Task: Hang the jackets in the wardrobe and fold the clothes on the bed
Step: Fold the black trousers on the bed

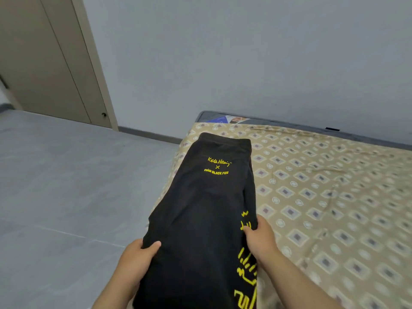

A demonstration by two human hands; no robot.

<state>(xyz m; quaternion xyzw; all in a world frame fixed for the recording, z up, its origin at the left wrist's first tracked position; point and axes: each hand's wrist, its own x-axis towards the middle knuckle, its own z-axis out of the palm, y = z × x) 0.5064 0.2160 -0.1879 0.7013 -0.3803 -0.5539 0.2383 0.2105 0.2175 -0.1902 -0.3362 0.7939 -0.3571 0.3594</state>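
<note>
Patterned beige bed [334,197] at right, grey floor [66,197] left; both hands, left [136,257] and right [259,237], grip a folded black garment [200,208] with yellow print.

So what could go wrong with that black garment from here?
1. The black garment lies along the bed edge, right beside the floor. If the left hand lets go, it might slide off.
2. The right hand grips stacked layers that look uneven, so the fold may come out crooked or fall open.
</note>
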